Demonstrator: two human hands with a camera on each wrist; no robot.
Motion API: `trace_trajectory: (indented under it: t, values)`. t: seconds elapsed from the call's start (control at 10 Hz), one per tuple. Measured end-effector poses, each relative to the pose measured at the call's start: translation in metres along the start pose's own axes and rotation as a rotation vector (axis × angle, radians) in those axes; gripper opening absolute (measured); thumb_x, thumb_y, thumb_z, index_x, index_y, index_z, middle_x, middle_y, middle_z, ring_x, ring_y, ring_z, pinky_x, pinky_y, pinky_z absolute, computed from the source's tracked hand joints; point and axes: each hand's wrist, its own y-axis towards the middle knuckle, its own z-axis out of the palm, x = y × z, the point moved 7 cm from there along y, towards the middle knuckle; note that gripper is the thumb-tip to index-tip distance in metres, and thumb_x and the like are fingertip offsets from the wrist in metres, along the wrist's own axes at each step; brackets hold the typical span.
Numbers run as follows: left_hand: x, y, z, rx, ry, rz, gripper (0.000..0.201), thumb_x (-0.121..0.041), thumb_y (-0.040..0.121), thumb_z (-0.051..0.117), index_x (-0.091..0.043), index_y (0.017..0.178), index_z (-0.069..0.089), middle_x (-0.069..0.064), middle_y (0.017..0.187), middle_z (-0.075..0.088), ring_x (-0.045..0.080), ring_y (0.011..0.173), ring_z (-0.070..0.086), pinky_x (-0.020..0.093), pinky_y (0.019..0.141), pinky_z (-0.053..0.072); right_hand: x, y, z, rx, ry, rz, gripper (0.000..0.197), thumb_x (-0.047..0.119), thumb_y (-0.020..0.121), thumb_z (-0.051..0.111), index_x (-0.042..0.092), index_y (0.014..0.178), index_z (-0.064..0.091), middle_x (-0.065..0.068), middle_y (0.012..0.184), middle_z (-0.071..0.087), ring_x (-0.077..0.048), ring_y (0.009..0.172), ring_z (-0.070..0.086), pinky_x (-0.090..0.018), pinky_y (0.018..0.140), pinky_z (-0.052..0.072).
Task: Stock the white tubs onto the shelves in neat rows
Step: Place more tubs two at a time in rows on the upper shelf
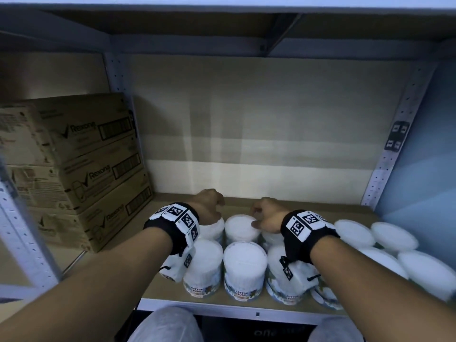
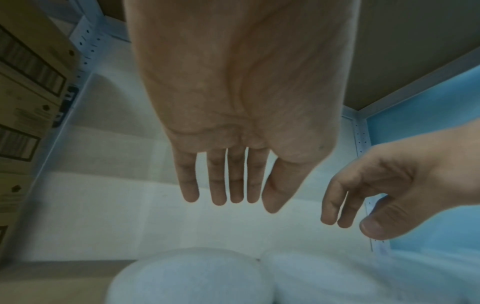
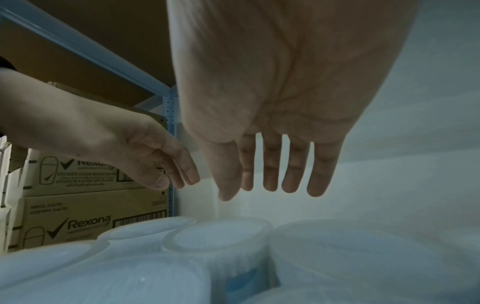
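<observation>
Several white cotton-bud tubs stand on the brown shelf board (image 1: 311, 206). A front row (image 1: 244, 265) sits near the edge and a back row (image 1: 241, 228) right behind it. My left hand (image 1: 209, 206) hovers over the back-left tub (image 1: 214, 229), and my right hand (image 1: 265, 215) over the back-right tub (image 1: 270, 239), its thumb near the middle lid. In the left wrist view the left hand (image 2: 233, 203) hangs with straight fingers, holding nothing, above two lids (image 2: 189, 275). The right hand (image 3: 272, 189) is likewise empty above the lids (image 3: 218, 236).
More white tubs (image 1: 394, 236) lie tilted in a loose group at the shelf's right end. Stacked Rexona cardboard boxes (image 1: 81, 169) fill the bay on the left. Perforated metal posts (image 1: 394, 149) flank the bay, and an upper shelf (image 1: 222, 28) closes it overhead.
</observation>
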Motion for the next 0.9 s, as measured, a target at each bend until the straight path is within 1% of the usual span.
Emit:
trace_trajectory:
  t: [0.1, 0.2, 0.3, 0.5, 0.6, 0.7, 0.8, 0.9]
  values:
    - [-0.016, -0.003, -0.001, -0.013, -0.018, -0.006, 0.047, -0.022, 0.088, 0.055, -0.017, 0.134, 0.049, 0.005, 0.139, 0.046, 0.022, 0.127, 0.046, 0.031, 0.103, 0.041, -0.007, -0.015, -0.012, -0.059, -0.004, 0.014, 0.039, 0.022, 0.084, 0.067, 0.014, 0.122, 0.060, -0.006, 0.130, 0.058, -0.023, 0.118, 0.056, -0.029, 0.097, 0.046]
    - [-0.034, -0.012, -0.002, -0.040, -0.033, 0.014, 0.048, -0.023, 0.089, 0.055, -0.015, 0.135, 0.048, 0.006, 0.140, 0.045, 0.023, 0.128, 0.045, 0.032, 0.105, 0.040, -0.010, -0.036, -0.020, -0.104, -0.009, 0.015, 0.040, 0.021, 0.085, 0.065, 0.014, 0.124, 0.059, -0.006, 0.132, 0.056, -0.023, 0.120, 0.055, -0.028, 0.098, 0.044]
    - [-0.050, -0.023, -0.002, -0.060, -0.030, 0.039, 0.048, -0.024, 0.089, 0.055, -0.014, 0.135, 0.047, 0.006, 0.140, 0.045, 0.023, 0.129, 0.044, 0.030, 0.104, 0.038, -0.011, -0.059, -0.029, -0.146, -0.032, 0.007, 0.041, 0.022, 0.086, 0.063, 0.012, 0.126, 0.058, -0.007, 0.132, 0.056, -0.023, 0.121, 0.054, -0.025, 0.096, 0.043]
    - [-0.071, -0.047, -0.009, -0.109, -0.038, 0.077, 0.049, -0.025, 0.087, 0.058, -0.011, 0.134, 0.050, 0.008, 0.136, 0.050, 0.024, 0.124, 0.050, 0.030, 0.101, 0.042, -0.016, -0.099, -0.040, -0.211, -0.058, 0.024, 0.045, 0.024, 0.084, 0.064, 0.010, 0.126, 0.057, -0.010, 0.131, 0.056, -0.026, 0.120, 0.054, -0.028, 0.097, 0.044]
    - [-0.080, -0.058, -0.012, -0.131, -0.035, 0.097, 0.048, -0.025, 0.087, 0.058, -0.011, 0.133, 0.050, 0.008, 0.135, 0.051, 0.023, 0.123, 0.050, 0.029, 0.099, 0.041, -0.021, -0.115, -0.040, -0.218, -0.053, 0.020, 0.043, 0.025, 0.085, 0.064, 0.012, 0.125, 0.058, -0.008, 0.130, 0.055, -0.024, 0.119, 0.055, -0.026, 0.096, 0.043]
    - [-0.087, -0.072, -0.016, -0.155, -0.050, 0.107, 0.046, -0.026, 0.088, 0.058, -0.013, 0.131, 0.052, 0.007, 0.134, 0.051, 0.023, 0.122, 0.050, 0.028, 0.097, 0.041, -0.021, -0.133, -0.044, -0.233, -0.046, 0.010, 0.040, 0.026, 0.085, 0.064, 0.013, 0.123, 0.058, -0.008, 0.128, 0.054, -0.023, 0.117, 0.054, -0.028, 0.096, 0.043]
    - [-0.091, -0.086, -0.022, -0.193, -0.067, 0.134, 0.044, -0.026, 0.088, 0.058, -0.013, 0.131, 0.052, 0.007, 0.132, 0.051, 0.022, 0.121, 0.049, 0.026, 0.095, 0.039, -0.021, -0.149, -0.048, -0.250, -0.035, -0.012, 0.040, 0.026, 0.086, 0.064, 0.013, 0.123, 0.058, -0.007, 0.126, 0.054, -0.023, 0.118, 0.053, -0.027, 0.096, 0.042]
    - [-0.090, -0.109, -0.029, -0.275, -0.127, 0.159, 0.044, -0.026, 0.089, 0.058, -0.013, 0.130, 0.052, 0.006, 0.131, 0.052, 0.020, 0.120, 0.051, 0.023, 0.095, 0.038, -0.019, -0.170, -0.056, -0.305, -0.012, -0.065, 0.038, 0.030, 0.086, 0.064, 0.017, 0.121, 0.058, -0.002, 0.122, 0.055, -0.021, 0.116, 0.053, -0.028, 0.096, 0.043]
